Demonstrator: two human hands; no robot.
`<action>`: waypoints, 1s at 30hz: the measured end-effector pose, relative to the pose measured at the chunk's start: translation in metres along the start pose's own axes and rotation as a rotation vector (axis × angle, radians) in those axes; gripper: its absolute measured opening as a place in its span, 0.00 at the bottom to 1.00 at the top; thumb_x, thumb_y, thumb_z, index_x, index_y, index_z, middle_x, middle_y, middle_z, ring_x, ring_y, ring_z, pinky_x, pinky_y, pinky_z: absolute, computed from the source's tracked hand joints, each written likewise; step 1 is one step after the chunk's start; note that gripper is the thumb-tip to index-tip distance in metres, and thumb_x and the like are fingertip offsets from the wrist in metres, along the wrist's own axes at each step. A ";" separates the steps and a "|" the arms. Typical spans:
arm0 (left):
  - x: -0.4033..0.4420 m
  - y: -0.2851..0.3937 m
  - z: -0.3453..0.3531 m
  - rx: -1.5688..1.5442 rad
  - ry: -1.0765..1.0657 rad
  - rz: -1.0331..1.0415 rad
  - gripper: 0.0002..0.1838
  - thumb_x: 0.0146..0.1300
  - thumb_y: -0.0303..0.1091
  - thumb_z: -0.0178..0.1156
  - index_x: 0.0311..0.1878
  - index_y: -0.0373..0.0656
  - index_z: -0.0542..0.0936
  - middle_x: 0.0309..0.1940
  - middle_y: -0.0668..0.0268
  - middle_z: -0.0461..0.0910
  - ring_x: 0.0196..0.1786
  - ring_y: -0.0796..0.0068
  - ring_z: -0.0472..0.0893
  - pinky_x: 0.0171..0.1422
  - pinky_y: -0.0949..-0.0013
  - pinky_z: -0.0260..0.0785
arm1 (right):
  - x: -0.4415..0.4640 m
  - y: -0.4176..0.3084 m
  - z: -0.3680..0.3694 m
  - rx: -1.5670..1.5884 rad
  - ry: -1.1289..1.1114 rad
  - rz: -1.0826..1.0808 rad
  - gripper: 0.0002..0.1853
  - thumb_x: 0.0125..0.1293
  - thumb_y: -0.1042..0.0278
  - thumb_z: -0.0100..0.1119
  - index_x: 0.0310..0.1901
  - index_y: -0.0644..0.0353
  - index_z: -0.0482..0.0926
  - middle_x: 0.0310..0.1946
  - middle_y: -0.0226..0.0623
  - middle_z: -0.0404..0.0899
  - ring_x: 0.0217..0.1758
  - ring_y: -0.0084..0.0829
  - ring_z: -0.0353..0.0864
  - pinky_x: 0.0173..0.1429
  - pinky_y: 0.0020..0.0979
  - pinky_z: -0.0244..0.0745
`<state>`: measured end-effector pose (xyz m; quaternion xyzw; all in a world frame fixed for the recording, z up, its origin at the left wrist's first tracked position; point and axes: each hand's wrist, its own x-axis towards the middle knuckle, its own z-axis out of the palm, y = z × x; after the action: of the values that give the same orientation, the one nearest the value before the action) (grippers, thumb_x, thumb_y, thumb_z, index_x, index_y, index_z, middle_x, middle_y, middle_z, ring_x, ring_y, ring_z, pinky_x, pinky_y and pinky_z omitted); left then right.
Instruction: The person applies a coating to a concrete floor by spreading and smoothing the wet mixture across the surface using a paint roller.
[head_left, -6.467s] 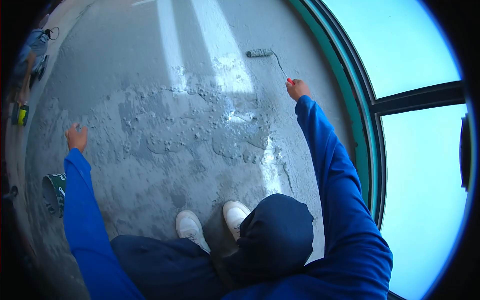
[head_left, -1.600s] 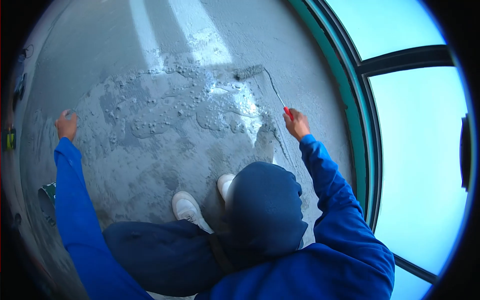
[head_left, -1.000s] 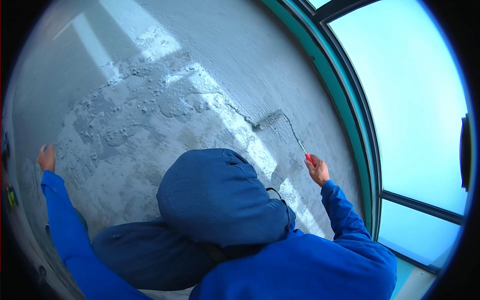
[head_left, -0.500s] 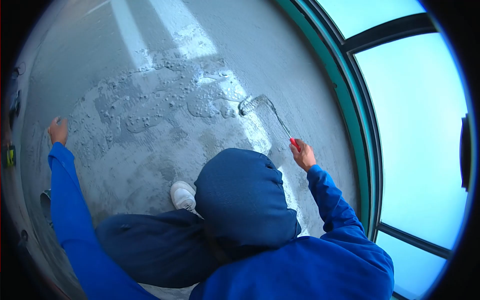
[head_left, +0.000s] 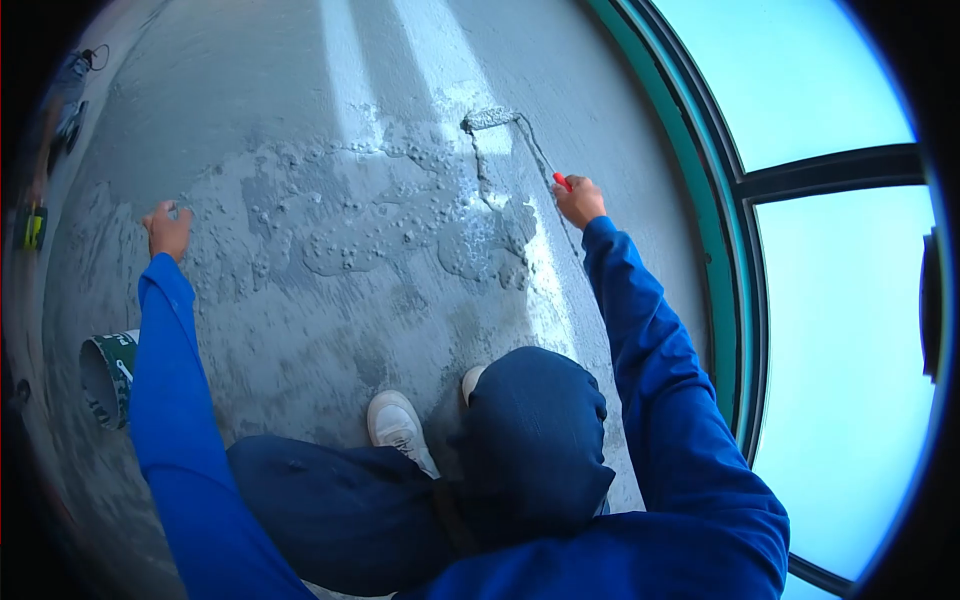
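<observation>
My right hand is wrapped firmly around the red-handled, grey-caked paint roller, its head at the far right edge of this wet, lumpy grey mix — while my left hand hovers at the left, loosely curled, nothing visible in it. Uneven pressure could leave ridges — and one careless step forward could plant my white, lace-up shoe in the wet.

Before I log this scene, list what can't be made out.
In the head view:
Bucket: right side hidden behind the left sleeve.
Right shoe: mostly hidden by the right knee.
Yellow-green object: blurred and too small to identify.
Red handle: partly hidden in the right hand.
</observation>
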<state>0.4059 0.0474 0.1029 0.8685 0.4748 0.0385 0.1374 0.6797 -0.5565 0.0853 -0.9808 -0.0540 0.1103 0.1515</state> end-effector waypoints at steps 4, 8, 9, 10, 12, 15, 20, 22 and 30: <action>0.000 -0.005 0.007 0.030 -0.013 -0.034 0.24 0.61 0.44 0.54 0.59 0.45 0.69 0.58 0.54 0.60 0.51 0.54 0.72 0.57 0.56 0.66 | 0.046 -0.036 -0.006 -0.018 0.035 -0.091 0.18 0.59 0.54 0.54 0.39 0.62 0.80 0.29 0.51 0.80 0.35 0.47 0.81 0.42 0.41 0.74; -0.004 -0.008 0.008 0.038 -0.018 -0.039 0.24 0.61 0.44 0.54 0.59 0.46 0.69 0.58 0.54 0.60 0.51 0.54 0.72 0.57 0.55 0.67 | 0.090 -0.063 0.007 0.000 0.068 -0.121 0.19 0.57 0.53 0.55 0.36 0.63 0.80 0.25 0.48 0.80 0.28 0.45 0.81 0.36 0.39 0.75; -0.005 -0.007 0.007 0.046 -0.018 -0.037 0.24 0.61 0.44 0.54 0.59 0.46 0.69 0.58 0.54 0.60 0.52 0.54 0.72 0.57 0.55 0.67 | 0.099 -0.070 0.010 -0.008 0.073 -0.120 0.19 0.57 0.53 0.55 0.36 0.63 0.80 0.26 0.49 0.80 0.29 0.45 0.81 0.37 0.39 0.75; -0.005 -0.006 0.005 0.050 -0.010 -0.040 0.24 0.60 0.44 0.54 0.59 0.46 0.69 0.58 0.54 0.60 0.52 0.54 0.72 0.57 0.55 0.67 | 0.105 -0.074 0.012 -0.017 0.079 -0.119 0.19 0.56 0.52 0.55 0.35 0.63 0.81 0.27 0.49 0.80 0.30 0.46 0.81 0.38 0.40 0.75; -0.007 -0.004 0.005 0.055 -0.002 -0.043 0.25 0.60 0.44 0.55 0.59 0.46 0.69 0.58 0.54 0.61 0.52 0.54 0.72 0.57 0.55 0.67 | 0.108 -0.073 0.020 -0.045 0.131 -0.130 0.18 0.56 0.53 0.55 0.35 0.62 0.81 0.31 0.50 0.80 0.36 0.49 0.80 0.43 0.42 0.74; -0.006 -0.007 0.002 0.077 -0.006 -0.015 0.25 0.60 0.44 0.55 0.59 0.45 0.69 0.58 0.54 0.61 0.52 0.54 0.72 0.56 0.55 0.67 | 0.098 -0.058 0.028 -0.058 0.104 -0.121 0.17 0.57 0.55 0.55 0.37 0.61 0.81 0.34 0.51 0.80 0.41 0.50 0.80 0.47 0.43 0.73; -0.002 -0.006 0.001 0.066 0.009 0.026 0.26 0.59 0.45 0.53 0.60 0.46 0.69 0.58 0.53 0.61 0.51 0.55 0.73 0.56 0.55 0.67 | 0.020 -0.022 0.017 -0.079 0.066 -0.001 0.17 0.58 0.55 0.54 0.45 0.56 0.79 0.37 0.50 0.80 0.43 0.51 0.79 0.50 0.45 0.73; 0.001 0.000 0.002 0.066 0.011 0.049 0.26 0.60 0.45 0.53 0.60 0.46 0.69 0.58 0.53 0.61 0.51 0.55 0.73 0.56 0.55 0.67 | -0.019 -0.006 0.010 -0.065 0.070 0.015 0.17 0.58 0.55 0.54 0.45 0.55 0.79 0.36 0.51 0.80 0.42 0.51 0.79 0.48 0.46 0.74; 0.003 0.025 -0.010 0.002 -0.008 0.075 0.27 0.60 0.45 0.53 0.61 0.47 0.68 0.59 0.53 0.61 0.51 0.56 0.73 0.58 0.56 0.66 | -0.169 0.077 -0.004 -0.075 0.061 0.077 0.15 0.60 0.55 0.53 0.42 0.56 0.78 0.31 0.52 0.80 0.36 0.53 0.79 0.43 0.48 0.74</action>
<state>0.4258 0.0389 0.1187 0.8859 0.4415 0.0395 0.1369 0.5221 -0.6542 0.0991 -0.9900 -0.0157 0.0842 0.1119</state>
